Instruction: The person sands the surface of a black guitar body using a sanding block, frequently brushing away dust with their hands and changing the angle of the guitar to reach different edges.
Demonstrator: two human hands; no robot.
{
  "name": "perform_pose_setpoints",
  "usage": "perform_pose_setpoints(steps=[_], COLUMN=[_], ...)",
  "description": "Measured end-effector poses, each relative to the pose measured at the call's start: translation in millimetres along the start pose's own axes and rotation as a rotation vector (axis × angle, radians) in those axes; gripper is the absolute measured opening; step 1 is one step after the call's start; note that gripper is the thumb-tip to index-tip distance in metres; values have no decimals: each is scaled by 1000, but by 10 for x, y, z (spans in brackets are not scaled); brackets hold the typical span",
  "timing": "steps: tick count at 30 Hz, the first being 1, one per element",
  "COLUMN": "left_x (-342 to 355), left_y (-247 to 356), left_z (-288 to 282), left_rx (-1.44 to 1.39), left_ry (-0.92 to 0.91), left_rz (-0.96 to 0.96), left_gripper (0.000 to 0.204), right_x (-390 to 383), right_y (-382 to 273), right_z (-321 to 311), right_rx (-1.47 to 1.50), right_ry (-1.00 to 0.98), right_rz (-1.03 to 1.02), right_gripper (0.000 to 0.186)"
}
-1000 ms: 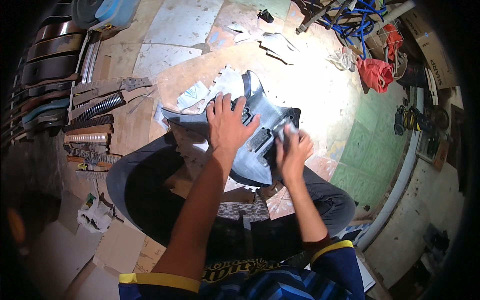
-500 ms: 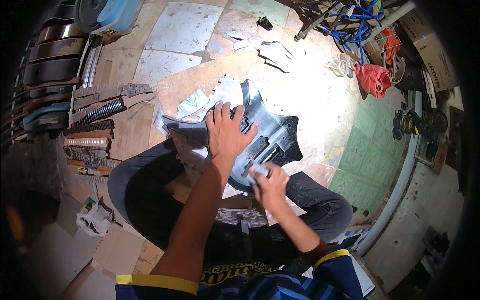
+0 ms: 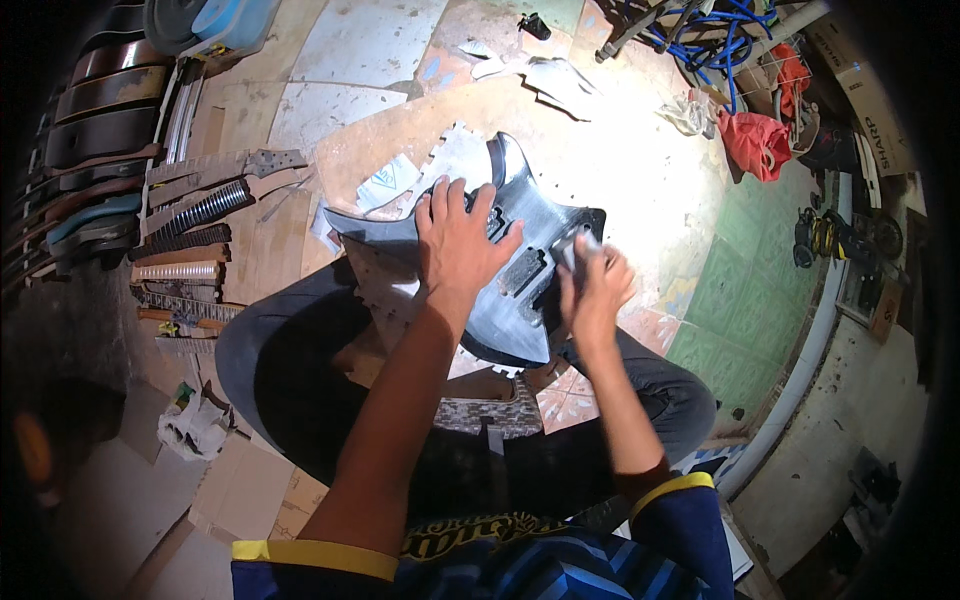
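Observation:
A black electric guitar body (image 3: 508,325) with pointed horns and routed cavities lies between my legs, its surface dulled by pale scuffing. My left hand (image 3: 456,240) rests flat on its left part, fingers spread, beside one of the cavities. My right hand (image 3: 600,290) is closed round a small grey sanding block (image 3: 577,248), at the body's right-hand horn. Fingers and motion blur partly hide the block. Under the body shows a pale foam mat (image 3: 458,155) with a toothed edge.
Several guitar necks (image 3: 200,215) lie in a row at the left, near stacked guitar bodies (image 3: 105,130). A white cloth (image 3: 550,82) lies on the tiled floor ahead. Blue hose (image 3: 715,50) and a red cloth (image 3: 755,145) are at the far right, beside a cardboard box (image 3: 870,120).
My right hand has moved the sanding block from the body's near edge up and right to the right-hand horn. The guitar body has turned slightly, while my left hand stays pressed on it.

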State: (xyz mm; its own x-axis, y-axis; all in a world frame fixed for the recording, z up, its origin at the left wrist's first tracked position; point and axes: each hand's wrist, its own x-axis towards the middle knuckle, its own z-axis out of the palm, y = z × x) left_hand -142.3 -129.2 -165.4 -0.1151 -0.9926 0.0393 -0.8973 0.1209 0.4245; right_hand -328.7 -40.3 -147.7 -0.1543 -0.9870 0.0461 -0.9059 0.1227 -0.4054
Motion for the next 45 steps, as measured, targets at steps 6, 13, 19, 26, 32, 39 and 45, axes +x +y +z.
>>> perform_pose_setpoints(steps=[6, 13, 19, 26, 32, 39, 45], left_x=[-16, -13, -59, -99, -459, -1355, -1137], left_y=[-6, 6, -5, 290, 363, -1, 143], left_z=[27, 54, 39, 148, 121, -205, -103], left_rx=[7, 22, 33, 155, 50, 205, 190], left_ry=[32, 62, 60, -76, -297, -411, -372], left_rz=[29, 46, 71, 342, 722, 558, 478], left_gripper=[60, 61, 66, 75, 91, 95, 98], right_x=[-627, -743, 313, -56, -811, -753, -705], right_y=[-245, -156, 145, 682, 502, 626, 563], right_z=[-125, 175, -223, -712, -662, -519, -420], right_rx=[6, 81, -118, 437, 894, 801, 721], right_ry=[-251, -104, -63, 91, 131, 204, 202], right_rz=[-214, 94, 110, 253, 428, 401, 354], right_gripper=[47, 48, 45, 54, 51, 53, 51])
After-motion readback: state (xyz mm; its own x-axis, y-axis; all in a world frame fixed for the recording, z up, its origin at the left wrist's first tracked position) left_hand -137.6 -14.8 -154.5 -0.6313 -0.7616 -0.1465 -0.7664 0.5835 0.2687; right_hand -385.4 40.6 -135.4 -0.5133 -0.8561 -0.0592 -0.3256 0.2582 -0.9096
